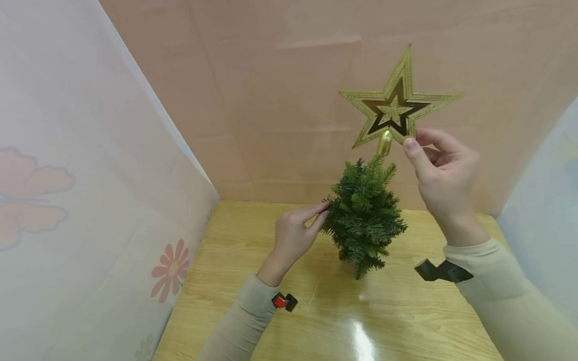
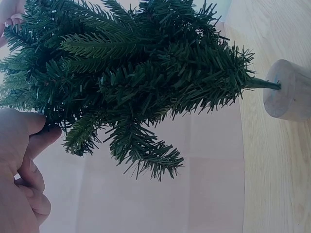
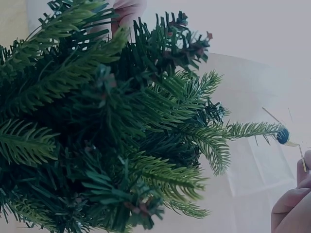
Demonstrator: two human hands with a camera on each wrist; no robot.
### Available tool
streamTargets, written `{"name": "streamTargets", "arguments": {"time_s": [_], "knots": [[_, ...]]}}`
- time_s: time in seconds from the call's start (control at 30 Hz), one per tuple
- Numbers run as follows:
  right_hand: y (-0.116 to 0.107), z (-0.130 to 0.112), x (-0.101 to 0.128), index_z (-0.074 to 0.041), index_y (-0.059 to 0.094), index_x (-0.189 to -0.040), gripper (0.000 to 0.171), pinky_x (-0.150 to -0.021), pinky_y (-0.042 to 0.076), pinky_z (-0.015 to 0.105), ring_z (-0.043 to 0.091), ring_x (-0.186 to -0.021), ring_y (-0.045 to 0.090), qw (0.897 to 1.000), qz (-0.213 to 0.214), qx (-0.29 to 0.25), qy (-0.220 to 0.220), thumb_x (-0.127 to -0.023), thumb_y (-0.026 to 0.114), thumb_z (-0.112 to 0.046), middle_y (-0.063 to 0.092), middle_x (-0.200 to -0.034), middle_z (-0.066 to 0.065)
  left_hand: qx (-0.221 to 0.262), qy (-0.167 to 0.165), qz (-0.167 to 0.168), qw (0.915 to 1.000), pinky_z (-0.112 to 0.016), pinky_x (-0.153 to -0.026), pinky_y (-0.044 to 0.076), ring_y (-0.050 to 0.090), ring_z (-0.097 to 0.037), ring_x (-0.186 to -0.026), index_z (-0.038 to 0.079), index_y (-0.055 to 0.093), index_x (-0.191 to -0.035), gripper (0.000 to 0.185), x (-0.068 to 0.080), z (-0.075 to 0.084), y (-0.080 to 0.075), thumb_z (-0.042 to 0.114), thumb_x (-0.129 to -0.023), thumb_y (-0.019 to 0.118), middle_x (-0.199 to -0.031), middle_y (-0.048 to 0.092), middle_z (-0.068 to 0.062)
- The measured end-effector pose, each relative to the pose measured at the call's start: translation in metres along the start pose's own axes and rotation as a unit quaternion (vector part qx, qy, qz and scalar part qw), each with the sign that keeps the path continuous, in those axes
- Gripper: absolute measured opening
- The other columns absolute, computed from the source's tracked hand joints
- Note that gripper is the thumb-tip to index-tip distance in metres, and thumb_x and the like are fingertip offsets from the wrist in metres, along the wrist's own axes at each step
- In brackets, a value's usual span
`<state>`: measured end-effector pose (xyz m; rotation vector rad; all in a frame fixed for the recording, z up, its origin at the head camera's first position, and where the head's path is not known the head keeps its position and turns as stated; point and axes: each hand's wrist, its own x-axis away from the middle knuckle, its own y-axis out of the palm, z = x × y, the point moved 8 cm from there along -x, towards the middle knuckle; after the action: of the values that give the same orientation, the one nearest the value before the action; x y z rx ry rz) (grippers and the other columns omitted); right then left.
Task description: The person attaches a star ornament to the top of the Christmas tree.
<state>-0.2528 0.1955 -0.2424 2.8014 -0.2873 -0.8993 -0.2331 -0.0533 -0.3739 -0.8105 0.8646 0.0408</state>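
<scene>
Left hand (image 1: 293, 235) pinches tree (image 1: 363, 219); right hand (image 1: 441, 173) holds star (image 1: 396, 104) above.

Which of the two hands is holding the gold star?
The right hand pinches the gold star above the little tree; the left hand only grips a side branch.

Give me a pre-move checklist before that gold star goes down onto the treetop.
1. Right hand pinches the gold star by a lower point: ok.
2. Star's socket sits over the tree's tip: ok.
3. Tip inside the socket: cannot tell.
4. Left hand steadies the small tree by a side branch: ok.
5. Wooden base on the table: ok.
6. Tree upright: ok.
</scene>
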Motion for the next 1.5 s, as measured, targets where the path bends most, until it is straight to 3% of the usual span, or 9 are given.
{"name": "streamTargets", "arguments": {"time_s": [0.17,0.4,0.53,0.7,0.9,1.23,1.5], "knots": [[0.000,0.003,0.000,0.012,0.069,-0.099,0.021,-0.050,0.041,0.017,0.014,-0.060,0.064,1.000,0.000,-0.012,0.003,-0.082,0.073,0.001,0.068,-0.088,0.011,-0.004,-0.008,-0.006,0.9999,-0.019,-0.037,0.019,0.056,-0.001,-0.051,0.024,0.070,-0.118,0.025,0.001,-0.001,0.002,0.028,-0.095,0.062,-0.108,0.069,0.007],[-0.001,0.005,-0.002,0.012,0.068,-0.098,0.019,-0.049,0.039,0.017,0.013,-0.059,0.063,1.000,-0.002,-0.025,0.003,-0.082,0.072,0.002,0.069,-0.088,0.011,-0.005,-0.011,-0.010,0.9999,-0.018,-0.037,0.021,0.064,-0.004,-0.063,0.024,0.069,-0.119,0.025,0.001,0.000,0.002,0.028,-0.095,0.062,-0.108,0.070,0.006],[0.001,0.003,-0.002,0.013,0.068,-0.097,0.018,-0.050,0.040,0.016,0.012,-0.058,0.062,1.000,-0.006,-0.012,-0.006,-0.082,0.072,0.003,0.069,-0.087,0.010,-0.007,-0.012,-0.012,0.9998,-0.018,-0.038,0.021,0.064,-0.004,-0.061,0.024,0.069,-0.119,0.025,0.000,0.001,0.002,0.027,-0.094,0.062,-0.107,0.070,0.006],[0.008,-0.010,0.002,0.014,0.068,-0.094,0.016,-0.051,0.038,0.015,0.009,-0.053,0.053,1.000,-0.011,0.011,-0.024,-0.082,0.072,0.005,0.069,-0.082,0.009,-0.004,-0.014,-0.013,0.9998,-0.018,-0.038,0.021,0.063,-0.003,-0.059,0.025,0.069,-0.118,0.025,0.000,0.000,0.002,0.027,-0.094,0.062,-0.108,0.069,0.007],[0.015,-0.024,0.007,0.016,0.068,-0.092,0.013,-0.046,0.031,0.016,0.007,-0.047,0.041,0.993,-0.017,0.092,-0.071,-0.083,0.069,0.007,0.065,-0.074,0.003,-0.002,-0.016,-0.017,0.9997,-0.018,-0.038,0.021,0.057,-0.001,-0.053,0.024,0.069,-0.120,0.026,0.000,0.000,0.003,0.028,-0.095,0.061,-0.109,0.069,0.007],[0.015,-0.026,0.006,0.015,0.069,-0.091,0.012,-0.044,0.030,0.016,0.007,-0.045,0.039,0.990,-0.015,0.117,-0.075,-0.082,0.070,0.006,0.064,-0.070,0.003,0.004,-0.007,-0.009,0.9999,-0.017,-0.039,0.024,0.067,-0.005,-0.069,0.023,0.070,-0.118,0.025,-0.004,0.003,0.000,0.028,-0.095,0.061,-0.108,0.069,0.006],[0.018,-0.030,0.009,0.014,0.069,-0.091,0.012,-0.045,0.031,0.017,0.008,-0.047,0.040,0.985,-0.023,0.155,-0.077,-0.084,0.070,0.005,0.063,-0.071,0.002,0.009,0.003,-0.006,0.9999,-0.017,-0.039,0.024,0.068,-0.006,-0.072,0.022,0.070,-0.118,0.025,-0.009,0.005,-0.004,0.026,-0.094,0.063,-0.108,0.069,0.005]]}}
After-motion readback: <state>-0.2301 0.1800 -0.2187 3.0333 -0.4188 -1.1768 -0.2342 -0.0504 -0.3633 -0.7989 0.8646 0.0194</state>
